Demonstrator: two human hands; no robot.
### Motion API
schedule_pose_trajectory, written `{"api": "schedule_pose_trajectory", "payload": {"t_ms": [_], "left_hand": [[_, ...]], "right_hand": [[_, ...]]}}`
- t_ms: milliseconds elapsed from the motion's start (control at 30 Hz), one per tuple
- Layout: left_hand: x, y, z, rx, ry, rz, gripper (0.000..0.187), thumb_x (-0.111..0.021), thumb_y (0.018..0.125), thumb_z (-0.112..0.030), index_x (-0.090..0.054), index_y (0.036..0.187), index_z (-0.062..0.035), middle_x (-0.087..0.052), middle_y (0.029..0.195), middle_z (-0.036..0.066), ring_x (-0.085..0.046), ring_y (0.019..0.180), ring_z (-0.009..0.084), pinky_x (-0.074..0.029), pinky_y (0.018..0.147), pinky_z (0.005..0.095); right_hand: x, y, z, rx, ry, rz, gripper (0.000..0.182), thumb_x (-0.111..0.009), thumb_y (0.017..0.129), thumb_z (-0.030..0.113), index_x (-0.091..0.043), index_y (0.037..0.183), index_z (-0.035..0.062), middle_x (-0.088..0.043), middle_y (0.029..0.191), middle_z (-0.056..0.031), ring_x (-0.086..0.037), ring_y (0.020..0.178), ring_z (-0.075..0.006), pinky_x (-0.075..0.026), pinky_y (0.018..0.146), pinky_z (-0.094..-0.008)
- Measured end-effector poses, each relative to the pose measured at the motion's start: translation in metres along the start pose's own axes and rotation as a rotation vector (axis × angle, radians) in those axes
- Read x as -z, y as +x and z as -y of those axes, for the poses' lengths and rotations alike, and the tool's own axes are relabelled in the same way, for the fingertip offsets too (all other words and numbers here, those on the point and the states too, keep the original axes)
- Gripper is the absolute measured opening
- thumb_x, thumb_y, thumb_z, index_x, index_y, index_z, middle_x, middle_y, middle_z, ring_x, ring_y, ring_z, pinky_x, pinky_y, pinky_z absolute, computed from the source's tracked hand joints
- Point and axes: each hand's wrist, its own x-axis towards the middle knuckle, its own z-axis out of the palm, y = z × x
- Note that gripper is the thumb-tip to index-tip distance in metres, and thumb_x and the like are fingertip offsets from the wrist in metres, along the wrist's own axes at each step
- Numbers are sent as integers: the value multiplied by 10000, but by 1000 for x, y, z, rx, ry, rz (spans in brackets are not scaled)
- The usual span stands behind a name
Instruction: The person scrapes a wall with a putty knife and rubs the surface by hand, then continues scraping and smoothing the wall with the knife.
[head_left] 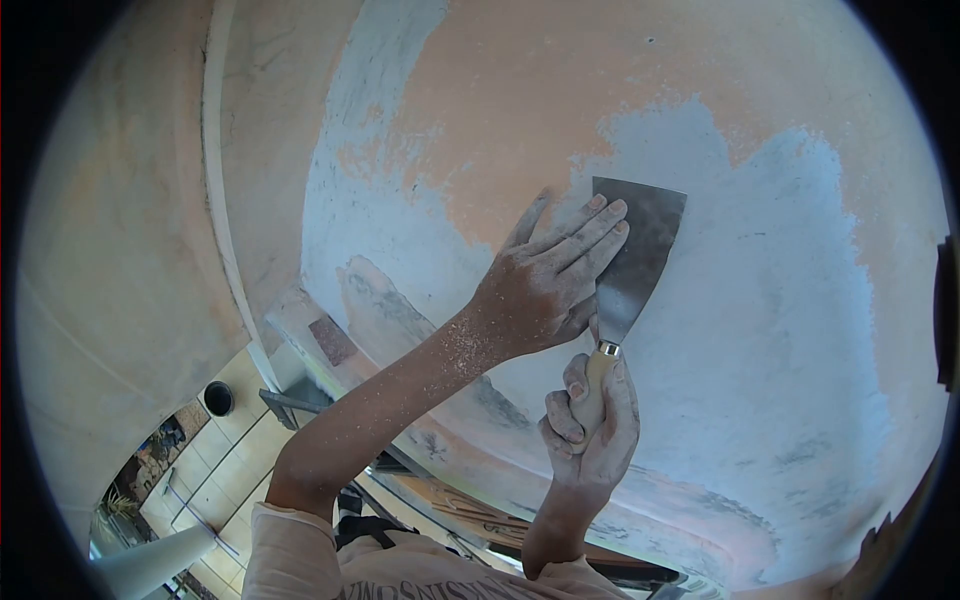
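A putty knife [644, 240] with a wide metal blade and a pale handle is held blade-up in front of a wall. My right hand [600, 420] wraps around its handle, the fingers dusty white. Stretched out flat, the fingers of my left hand [555, 265] rest on the blade's left side, with the little finger spread away. The thumb is partly hidden near the blade's neck. White dust and specks cover my left hand and wrist. Behind both hands, the wall [740, 320] shows a pale bluish-white patch with ragged edges against a peach coat [530, 90].
A raised vertical strip [222, 200] divides the wall at left. Far below are a tiled floor [215, 470], a black bucket [218, 398] and a pale column [155, 560]. Wooden boards [470, 510] and a dark metal bar [290, 402] lie close below me.
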Motion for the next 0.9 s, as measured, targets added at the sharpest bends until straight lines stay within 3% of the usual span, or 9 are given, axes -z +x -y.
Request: {"api": "schedule_pose_trajectory", "payload": {"t_ms": [267, 367, 900], "left_hand": [[-2, -4, 0, 24, -74, -9, 526, -583, 687, -84, -527, 1210, -78, -485, 1323, 77, -431, 1252, 215, -176, 1091, 543], [3, 1, 9, -40, -20, 42, 498, -615, 757, -193, -506, 1226, -65, -454, 1346, 76, -388, 1280, 201, -173, 1076, 577], [-4, 2, 8, 20, -27, -68, 506, -614, 789, -340, -510, 1223, -102, -505, 1300, 78, -450, 1234, 213, -159, 1093, 539]], "right_hand": [[3, -4, -3, 9, 3, 9, 420, -311, 979, 251, -273, 1347, 53, -456, 758, -25, -312, 403, -33, -263, 298, -147], [-1, -1, 1, 28, -12, 31, 433, -311, 979, 249, -262, 1354, 38, -453, 756, -25, -312, 404, -33, -258, 299, -147], [-11, -1, 5, 24, -61, 25, 419, -323, 976, 249, -282, 1335, 36, -439, 756, -26, -312, 400, -30, -274, 290, -140]]}}
